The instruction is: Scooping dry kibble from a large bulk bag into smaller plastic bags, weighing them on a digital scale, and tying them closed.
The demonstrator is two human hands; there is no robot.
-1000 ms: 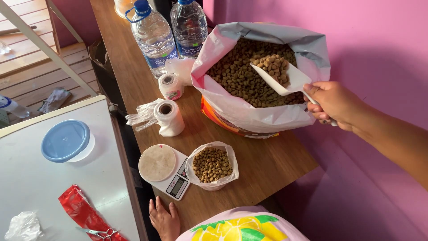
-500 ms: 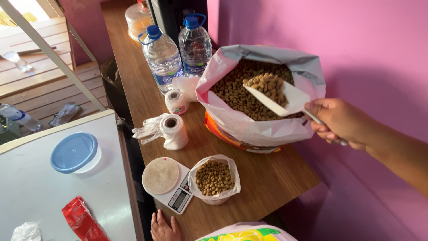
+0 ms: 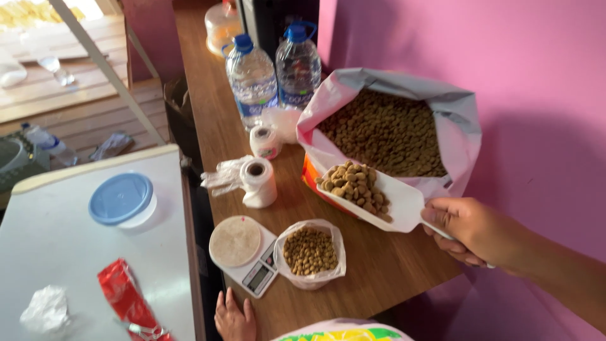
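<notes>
My right hand (image 3: 473, 230) grips the white scoop (image 3: 372, 199) heaped with kibble (image 3: 353, 183); tilting could spill pellets beside the small bag (image 3: 310, 252). My left hand (image 3: 233, 316) rests open on the bench (image 3: 379, 271).

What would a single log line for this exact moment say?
right hand: holds white scoop heaped with kibble, above table | left hand: rests on table edge | small bag: partly filled, beside scale | big sack: open

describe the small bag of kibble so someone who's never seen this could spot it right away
On the wooden counter along the pink wall, look just in front of the big open sack of kibble. The small clear bag stands open beside the kitchen scale, holding brown pellets. It is far smaller than the sack.
</notes>
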